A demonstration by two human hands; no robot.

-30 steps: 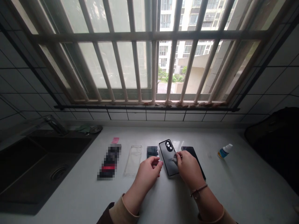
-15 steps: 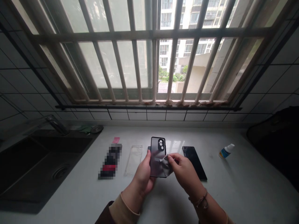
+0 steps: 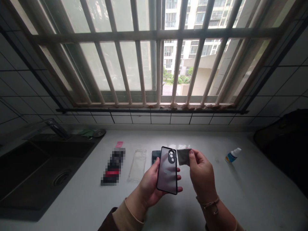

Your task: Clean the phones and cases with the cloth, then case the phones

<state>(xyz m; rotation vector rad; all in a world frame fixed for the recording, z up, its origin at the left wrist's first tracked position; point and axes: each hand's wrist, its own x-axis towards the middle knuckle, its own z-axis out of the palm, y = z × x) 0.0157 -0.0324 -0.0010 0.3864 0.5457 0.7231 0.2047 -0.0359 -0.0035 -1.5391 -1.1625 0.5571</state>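
My left hand (image 3: pixel 149 187) is wrapped round a phone case (image 3: pixel 166 178) with a black rim, a smoky see-through back and a camera cutout at its upper right. Its fingertips show past the case's right edge. In a pinch, my right hand (image 3: pixel 202 170) holds a small grey cloth (image 3: pixel 183 156) beside the upper right of the case. Partly behind the case and my left thumb lies a dark flat object (image 3: pixel 156 156). A clear phone case (image 3: pixel 137 165) rests on the counter to the left. The black phone on the right is hidden behind my right hand.
On the white counter (image 3: pixel 243 195) a small white-capped bottle (image 3: pixel 232 155) stands at the right. A pixelated dark and red item (image 3: pixel 113 168) and a pink slip (image 3: pixel 119 144) lie left. The sink (image 3: pixel 50 170) is far left, a dark bag-like shape (image 3: pixel 286 144) far right.
My right hand has moved up and right, lifting the cloth off the case's lower right; the cloth now hangs flatter. My left hand has shifted the case slightly right and down and tilted it.
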